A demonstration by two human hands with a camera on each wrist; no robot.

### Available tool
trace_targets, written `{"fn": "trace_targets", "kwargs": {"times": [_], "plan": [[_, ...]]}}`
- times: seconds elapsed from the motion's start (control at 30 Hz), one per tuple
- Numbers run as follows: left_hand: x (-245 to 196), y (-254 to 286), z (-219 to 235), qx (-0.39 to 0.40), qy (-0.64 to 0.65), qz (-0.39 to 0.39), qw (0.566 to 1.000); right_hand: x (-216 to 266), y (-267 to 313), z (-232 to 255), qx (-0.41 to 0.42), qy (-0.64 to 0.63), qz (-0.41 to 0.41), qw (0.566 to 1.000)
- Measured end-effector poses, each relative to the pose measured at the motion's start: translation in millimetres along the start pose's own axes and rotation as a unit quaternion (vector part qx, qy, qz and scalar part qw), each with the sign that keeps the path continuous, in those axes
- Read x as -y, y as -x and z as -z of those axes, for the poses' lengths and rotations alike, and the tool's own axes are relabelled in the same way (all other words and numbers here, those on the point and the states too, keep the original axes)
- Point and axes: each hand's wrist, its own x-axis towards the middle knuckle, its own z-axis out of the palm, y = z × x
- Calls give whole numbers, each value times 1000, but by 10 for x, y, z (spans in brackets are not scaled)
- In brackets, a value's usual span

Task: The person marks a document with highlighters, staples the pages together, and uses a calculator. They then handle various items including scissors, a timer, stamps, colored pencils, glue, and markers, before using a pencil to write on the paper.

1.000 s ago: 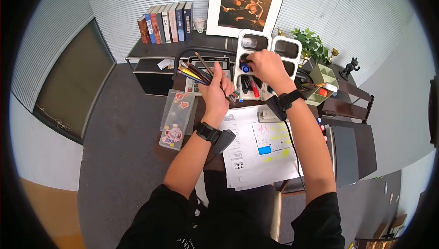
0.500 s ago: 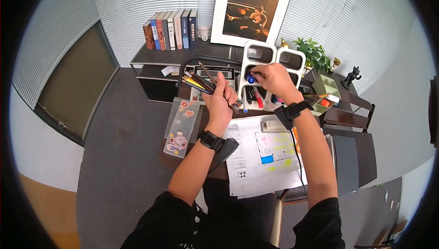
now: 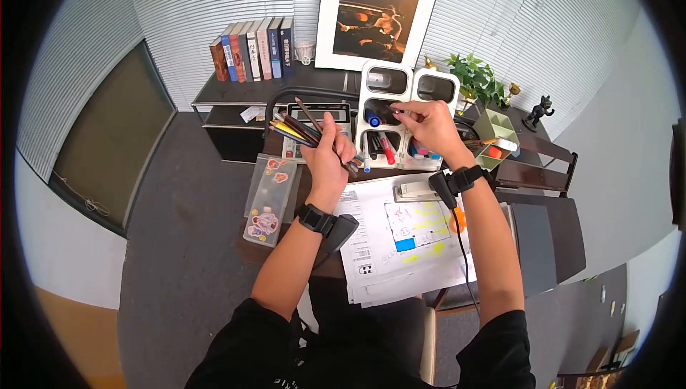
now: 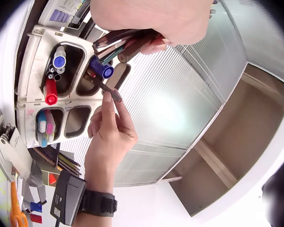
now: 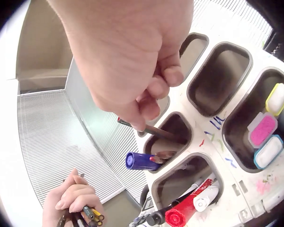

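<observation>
My left hand [image 3: 329, 164] grips a bundle of pencils [image 3: 295, 129] beside the white organizer [image 3: 362, 96]. Between thumb and fingertips, my right hand [image 4: 109, 137] pinches a dark pencil [image 4: 104, 86] whose other end is inside a middle compartment. A thick blue marker [image 5: 141, 161] leans in that same compartment, with reddish-brown tips near it. The neighbouring compartment holds a red marker [image 5: 182, 211], a white marker [image 5: 206, 197] and dark pens. Highlighters with pink, blue and yellow parts stand in another compartment, the pink one [image 5: 263, 130] among them.
A clear sticker-covered case [image 3: 270, 200] lies left of the papers [image 3: 371, 246]. A stapler [image 3: 416, 190] and orange scissors [image 3: 457, 220] rest on the papers. Behind the left hand is a calculator [image 3: 289, 147]; a green holder [image 3: 504, 126] stands to the right.
The right hand has moved off the blue marker and now pinches a dark pencil in the compartment. The left hand still grips its bundle. The head view has shifted.
</observation>
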Motion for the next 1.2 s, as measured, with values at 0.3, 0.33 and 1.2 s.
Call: {"fn": "trace_targets", "kwargs": {"times": [0.3, 0.33, 1.2], "plan": [[-12, -3, -9, 8, -8, -13, 1000, -108, 105, 0, 12, 83, 14, 996], [-16, 11, -16, 21, -6, -14, 1000, -64, 135, 39, 12, 84, 12, 996], [318, 705, -268, 406, -211, 422, 783, 586, 2020, -65, -283, -395, -259, 835]]}}
